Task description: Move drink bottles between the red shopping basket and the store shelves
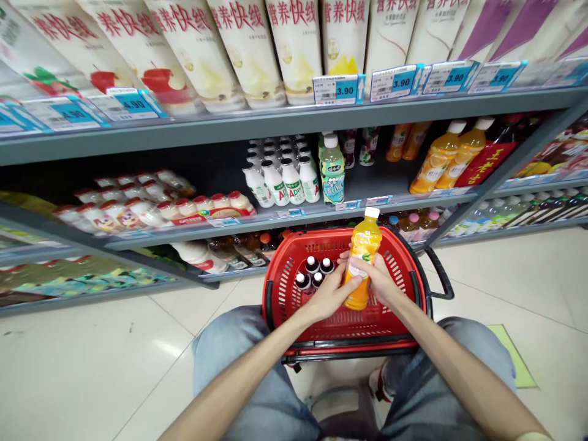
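Observation:
Both my hands hold one bottle of orange juice with a white cap, nearly upright above the basket. My left hand wraps its left side, with the thumb across the front. My right hand grips it from the right, fingers over the label. Beneath them is a red shopping basket with slotted walls and a black rim. Several dark bottles with white caps stand together in its left part. My hands partly cover the basket's floor.
Ahead, the middle shelf carries small white milk-drink bottles, a green-labelled bottle and orange juice bottles. Tall white cartons or bottles line the upper shelf above price tags. The basket's black handle sticks out right, between my knees and the shelves.

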